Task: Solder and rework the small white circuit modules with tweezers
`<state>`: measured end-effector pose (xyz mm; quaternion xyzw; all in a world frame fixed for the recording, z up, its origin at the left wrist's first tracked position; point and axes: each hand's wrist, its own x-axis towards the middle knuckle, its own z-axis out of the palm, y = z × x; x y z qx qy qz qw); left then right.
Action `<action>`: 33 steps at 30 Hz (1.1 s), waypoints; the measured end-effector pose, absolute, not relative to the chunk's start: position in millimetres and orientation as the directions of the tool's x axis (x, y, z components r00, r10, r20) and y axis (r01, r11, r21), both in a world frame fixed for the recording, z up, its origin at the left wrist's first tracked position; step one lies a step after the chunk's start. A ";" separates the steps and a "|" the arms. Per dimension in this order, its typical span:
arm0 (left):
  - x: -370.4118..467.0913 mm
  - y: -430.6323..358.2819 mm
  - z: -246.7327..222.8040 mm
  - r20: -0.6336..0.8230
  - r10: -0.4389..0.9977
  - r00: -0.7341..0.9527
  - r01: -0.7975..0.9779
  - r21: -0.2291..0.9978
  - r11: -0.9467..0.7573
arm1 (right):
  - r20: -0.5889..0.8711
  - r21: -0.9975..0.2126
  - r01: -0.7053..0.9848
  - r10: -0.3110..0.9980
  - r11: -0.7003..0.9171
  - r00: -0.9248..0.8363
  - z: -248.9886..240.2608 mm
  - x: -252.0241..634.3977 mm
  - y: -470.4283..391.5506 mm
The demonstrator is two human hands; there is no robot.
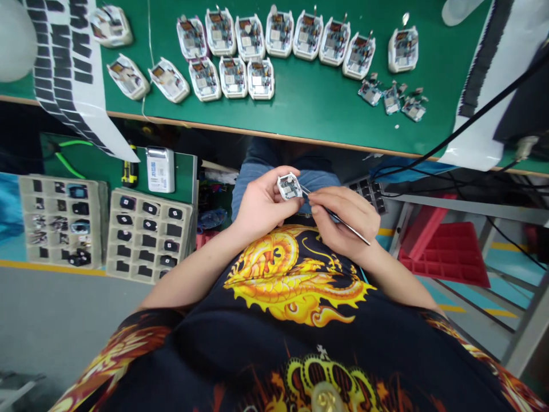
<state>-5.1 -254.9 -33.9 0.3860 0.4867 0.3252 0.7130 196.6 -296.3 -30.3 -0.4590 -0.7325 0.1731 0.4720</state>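
My left hand (266,201) holds a small white watch case (290,187) above my lap, its open side with the circuit board facing up. Fingers and thumb grip it at its edges. Pinched in my right hand (345,217) is a pair of thin metal tweezers (349,228), slanting across the palm. Their tip reaches the right edge of the case; whether it touches the board I cannot tell. On the green bench (309,109) beyond my hands stand several similar open white cases (261,79) in rows. Several loose circuit boards (392,98) lie at the right.
Strips of black stickers (71,74) hang over the bench's left edge. Compartment trays (148,234) with small dark parts stand at lower left, near a white box (160,170) and a yellow-black tool (129,171). Black cables (480,111) cross the right side above a red tray (454,252).
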 end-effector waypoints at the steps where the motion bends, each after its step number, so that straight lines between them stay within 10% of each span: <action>1: -3.5 -255.6 -32.5 -0.433 0.855 0.287 -0.062 0.882 0.467 | 0.525 -0.698 0.509 0.844 0.503 -0.114 -31.4 195.8 -296.7; 33: 2.2 -264.2 -32.1 -0.287 0.928 0.239 0.197 0.950 0.243 | 0.195 -0.958 0.232 0.975 0.167 0.107 -45.0 190.2 -300.1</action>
